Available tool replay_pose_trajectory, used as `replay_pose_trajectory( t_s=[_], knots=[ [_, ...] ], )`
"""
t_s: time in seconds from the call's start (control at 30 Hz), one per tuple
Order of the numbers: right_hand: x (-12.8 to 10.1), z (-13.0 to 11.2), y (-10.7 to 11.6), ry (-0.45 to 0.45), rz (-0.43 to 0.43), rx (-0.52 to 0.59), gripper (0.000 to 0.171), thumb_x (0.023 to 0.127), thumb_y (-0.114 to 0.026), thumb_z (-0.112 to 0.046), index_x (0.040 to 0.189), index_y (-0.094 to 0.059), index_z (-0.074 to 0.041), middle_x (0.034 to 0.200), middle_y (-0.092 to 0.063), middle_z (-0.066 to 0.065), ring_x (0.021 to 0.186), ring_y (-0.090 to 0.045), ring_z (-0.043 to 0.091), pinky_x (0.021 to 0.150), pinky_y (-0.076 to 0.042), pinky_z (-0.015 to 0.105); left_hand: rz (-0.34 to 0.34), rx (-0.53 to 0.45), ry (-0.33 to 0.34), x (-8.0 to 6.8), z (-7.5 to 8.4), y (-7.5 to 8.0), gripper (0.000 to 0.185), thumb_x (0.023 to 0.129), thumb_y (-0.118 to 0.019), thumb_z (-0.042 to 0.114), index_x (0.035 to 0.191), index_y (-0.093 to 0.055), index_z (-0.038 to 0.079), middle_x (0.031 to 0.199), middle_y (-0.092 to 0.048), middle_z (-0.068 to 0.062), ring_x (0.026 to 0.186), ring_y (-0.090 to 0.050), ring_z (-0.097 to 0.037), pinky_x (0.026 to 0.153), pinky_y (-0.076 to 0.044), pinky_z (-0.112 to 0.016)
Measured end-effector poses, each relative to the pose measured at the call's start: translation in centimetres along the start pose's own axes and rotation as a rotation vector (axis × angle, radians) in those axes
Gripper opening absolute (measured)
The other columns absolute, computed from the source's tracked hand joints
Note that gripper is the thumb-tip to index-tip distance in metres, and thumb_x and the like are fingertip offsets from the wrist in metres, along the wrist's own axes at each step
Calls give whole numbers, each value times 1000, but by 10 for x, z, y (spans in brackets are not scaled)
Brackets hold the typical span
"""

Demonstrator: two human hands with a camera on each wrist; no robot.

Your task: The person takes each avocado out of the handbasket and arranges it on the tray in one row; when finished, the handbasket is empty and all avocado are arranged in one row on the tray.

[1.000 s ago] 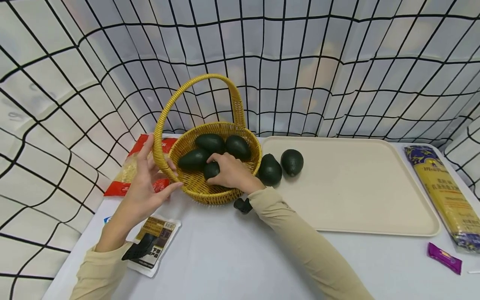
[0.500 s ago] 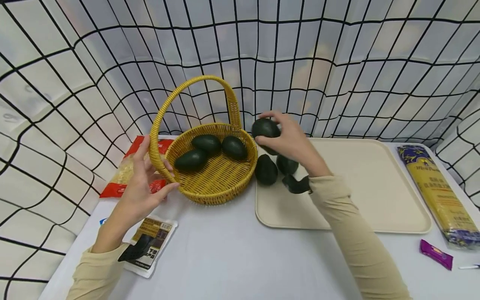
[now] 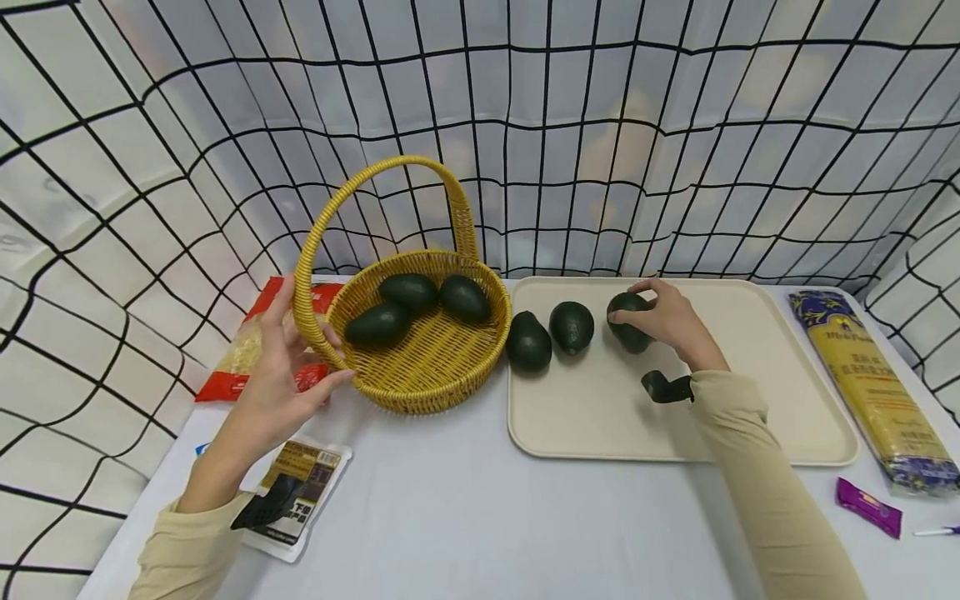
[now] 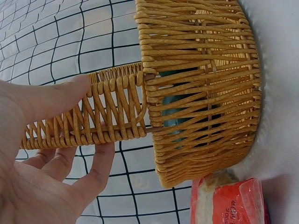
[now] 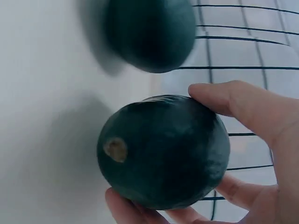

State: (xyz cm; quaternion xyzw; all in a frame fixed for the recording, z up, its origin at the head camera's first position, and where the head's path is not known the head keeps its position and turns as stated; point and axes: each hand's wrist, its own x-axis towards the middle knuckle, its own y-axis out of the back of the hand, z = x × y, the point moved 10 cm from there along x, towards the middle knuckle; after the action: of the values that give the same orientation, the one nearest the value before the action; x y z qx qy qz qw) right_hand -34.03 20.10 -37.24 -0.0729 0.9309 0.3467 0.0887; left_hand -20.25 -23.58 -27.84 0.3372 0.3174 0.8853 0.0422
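White worktop (image 3: 450, 517): wicker basket (image 3: 420, 402), cream tray (image 3: 735, 367) just beside it; red packet (image 3: 242, 354) left, brown-white pouch (image 3: 318, 477) front left; yellow bag (image 3: 873, 387), purple wrapper (image 3: 868, 507) far right

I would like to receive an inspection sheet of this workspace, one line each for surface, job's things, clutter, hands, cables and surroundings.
Surface: white tabletop, with a cream tray on it.
Job's things: woven basket left of the tray, three avocados inside; two loose avocados on the tray; one held avocado.
Clutter: red packet, brown-and-white pouch, yellow packet, purple packet, thin object cut off by the frame.
Left hand: holds the basket handle between thumb and fingers.
Right hand: grips the held avocado at the tray; whether the fruit touches it, cannot tell.
Cables: nothing seen.
Surroundings: black net before white fabric.
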Motion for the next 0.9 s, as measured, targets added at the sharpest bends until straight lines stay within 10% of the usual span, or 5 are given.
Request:
replay_pose_trajectory(
  t_s=[0.5,0.7,0.9],
  knots=[
    [-6,-7,-24,-19,-128,21,71,103,-62,-33,158,-33,2,150,-42,36,86,-76,28,95,-59,47,-6,-12,-35,0,5,0,134,63,-79,-33,163,2,3,108,-54,-10,100,-59,-2,95,-49,-9],
    [-5,0,-25,-34,-132,45,73,105,-60,-37,159,-30,2,152,-40,36,87,-77,33,111,-46,57,-7,-5,-30,1,4,0,135,62,-80,-33,163,2,3,108,-53,-12,100,-59,0,96,-48,-8],
    [-5,2,-21,-22,-124,67,73,107,-57,-40,159,-29,4,151,-40,37,96,-75,36,96,-58,48,-7,4,-21,0,1,0,135,63,-80,-32,163,2,3,108,-53,-11,100,-59,0,95,-48,-8]
  ],
)
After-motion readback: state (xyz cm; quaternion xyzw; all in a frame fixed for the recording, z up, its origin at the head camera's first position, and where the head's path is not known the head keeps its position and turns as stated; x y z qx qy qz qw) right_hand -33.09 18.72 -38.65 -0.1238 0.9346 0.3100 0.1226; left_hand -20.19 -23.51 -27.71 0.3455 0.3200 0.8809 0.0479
